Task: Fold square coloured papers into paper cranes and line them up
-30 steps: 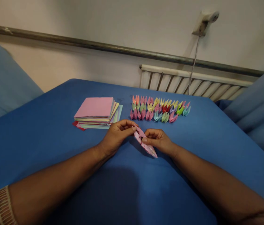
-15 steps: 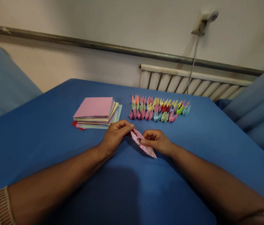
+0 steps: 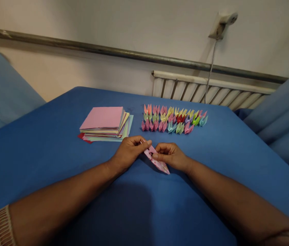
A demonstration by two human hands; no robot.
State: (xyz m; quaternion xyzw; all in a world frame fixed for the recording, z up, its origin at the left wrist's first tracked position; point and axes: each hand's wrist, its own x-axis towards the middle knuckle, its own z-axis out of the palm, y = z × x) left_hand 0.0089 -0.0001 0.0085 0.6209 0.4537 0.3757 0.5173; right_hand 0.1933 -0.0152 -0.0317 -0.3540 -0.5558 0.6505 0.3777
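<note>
A narrow, partly folded piece of pink patterned paper (image 3: 157, 161) lies slanted just above the blue table (image 3: 57, 160). My left hand (image 3: 129, 150) pinches its upper end with closed fingers. My right hand (image 3: 171, 155) grips its middle, thumb pressed on the fold. Both forearms rest on the table. Behind the hands stands a row of several small folded paper pieces (image 3: 174, 119) in pink, yellow, green, red and light blue. To their left lies a stack of coloured square paper sheets (image 3: 105, 124) with a pink sheet on top.
Blue cushions or chair backs rise at the left (image 3: 3, 89) and right (image 3: 285, 109) of the table. A metal rail (image 3: 108, 51) runs along the wall behind, with a slatted white frame (image 3: 211, 90) and a hanging cord (image 3: 212, 65) beyond the far edge.
Both hands and the pink paper have shifted slightly toward me and left. The left fingers have slid further over the paper's upper end.
</note>
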